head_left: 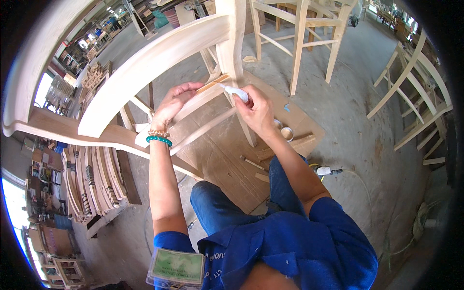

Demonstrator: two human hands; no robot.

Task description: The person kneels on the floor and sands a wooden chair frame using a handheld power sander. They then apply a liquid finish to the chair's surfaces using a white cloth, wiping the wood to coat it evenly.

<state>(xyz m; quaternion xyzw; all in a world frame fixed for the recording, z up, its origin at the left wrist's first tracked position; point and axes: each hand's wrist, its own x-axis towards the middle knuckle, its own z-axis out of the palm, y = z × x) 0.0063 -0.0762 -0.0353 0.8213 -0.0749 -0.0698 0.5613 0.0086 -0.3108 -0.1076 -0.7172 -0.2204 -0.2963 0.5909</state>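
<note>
My right hand (256, 108) is wrapped round a small white squeeze bottle (237, 93), whose thin nozzle points left at a narrow yellowish wood strip (213, 84). My left hand (175, 102) pinches the near left end of that strip, just above the chair's seat rail (197, 102). Beaded bracelets circle the left wrist. The bare wooden chair frame (159, 53) stands before me, its curved back slat and posts reaching across the upper left. Part of the left fingertips' grip is hidden.
Cardboard (227, 166) lies under the chair, with small round tins (287, 133) and wood offcuts (309, 141) on it. More chair frames stand ahead (299, 29) and at right (420, 92). Curved wooden parts (92, 179) are stacked at left. A hose (360, 179) crosses the floor.
</note>
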